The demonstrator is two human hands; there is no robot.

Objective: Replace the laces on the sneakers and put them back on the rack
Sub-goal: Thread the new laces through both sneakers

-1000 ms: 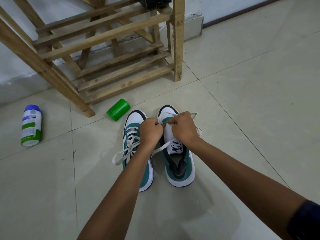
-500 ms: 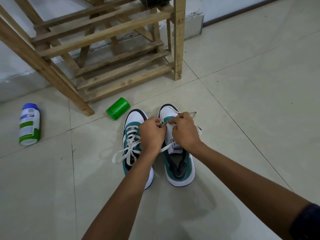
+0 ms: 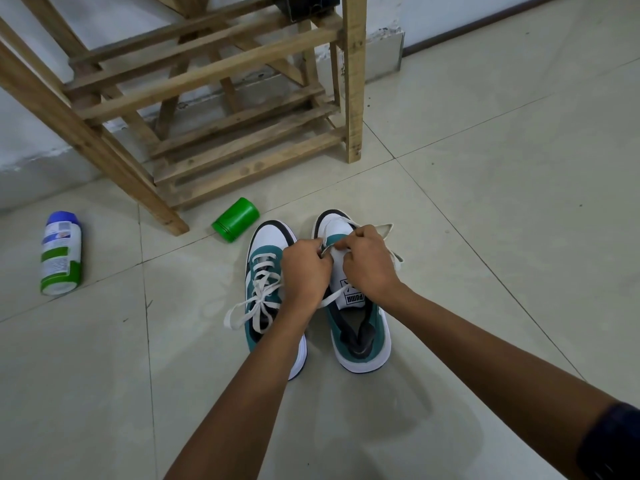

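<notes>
Both hands [image 3: 304, 268] [image 3: 370, 259] pinch lace [image 3: 332, 301] over right sneaker [image 3: 360, 327]

Both hands [image 3: 341, 261] have crept slightly toeward along the right sneaker [image 3: 356, 306]; lace [image 3: 388, 230] pinched.

**Tiled floor, pale wall**

Large glossy cream floor tiles [image 3: 485, 237] with thin dark grout lines fill most of the frame. A scuffed whitish plaster wall [image 3: 31, 147] runs along the upper left; a dark skirting strip [image 3: 485, 26] edges it at upper right.

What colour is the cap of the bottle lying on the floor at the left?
Blue, on the white and green bottle; head view.
</notes>
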